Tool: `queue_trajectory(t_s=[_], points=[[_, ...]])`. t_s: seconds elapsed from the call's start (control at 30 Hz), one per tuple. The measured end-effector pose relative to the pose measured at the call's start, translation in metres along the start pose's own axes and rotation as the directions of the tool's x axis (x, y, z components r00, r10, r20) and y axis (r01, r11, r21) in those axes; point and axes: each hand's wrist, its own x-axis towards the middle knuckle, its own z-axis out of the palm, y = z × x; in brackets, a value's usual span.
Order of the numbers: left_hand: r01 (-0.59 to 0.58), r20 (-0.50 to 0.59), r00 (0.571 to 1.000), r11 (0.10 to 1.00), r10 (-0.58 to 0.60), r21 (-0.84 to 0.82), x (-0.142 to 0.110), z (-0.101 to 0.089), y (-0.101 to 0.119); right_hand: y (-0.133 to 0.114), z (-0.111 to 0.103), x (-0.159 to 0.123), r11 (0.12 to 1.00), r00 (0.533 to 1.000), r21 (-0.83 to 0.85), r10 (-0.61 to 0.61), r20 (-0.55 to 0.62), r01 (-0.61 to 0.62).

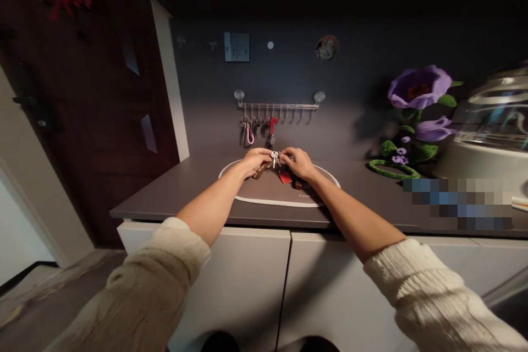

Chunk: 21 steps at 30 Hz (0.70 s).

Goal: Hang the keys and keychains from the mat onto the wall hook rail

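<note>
My left hand (256,159) and my right hand (298,163) meet above the brown mat (268,190). Pinched between their fingertips is a bunch of keys (275,158), silver in colour, with the blades pointing down. A brown tag with lettering (260,171) shows just below my left fingers; whether it is joined to the keys I cannot tell. Under my right hand are a small red piece (285,177) and a dark brown block (297,184).
A clear hook rail (280,105) on the wall carries several keys, a pink loop (249,135) and a red strap (273,125). At right on the counter (165,192) stand a purple flower decoration (419,88) and a large glass-topped vessel (495,132). A dark door (82,93) is at left.
</note>
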Motion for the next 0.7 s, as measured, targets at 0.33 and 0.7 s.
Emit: queue_trajectory(t_s=[0.33,0.7], points=[[-0.079,-0.038,0.996,0.992,0.083,0.1,0.0054,-0.0033,-0.0026,0.0005,0.0005,0.0014,0.963,0.998,0.269,0.039,-0.048,-0.025],[-0.421,0.051,0.903,0.856,0.426,0.3,-0.0002,0.0047,0.002,-0.0034,-0.0031,0.0007,0.941,0.997,0.339,0.03,-0.074,-0.004]])
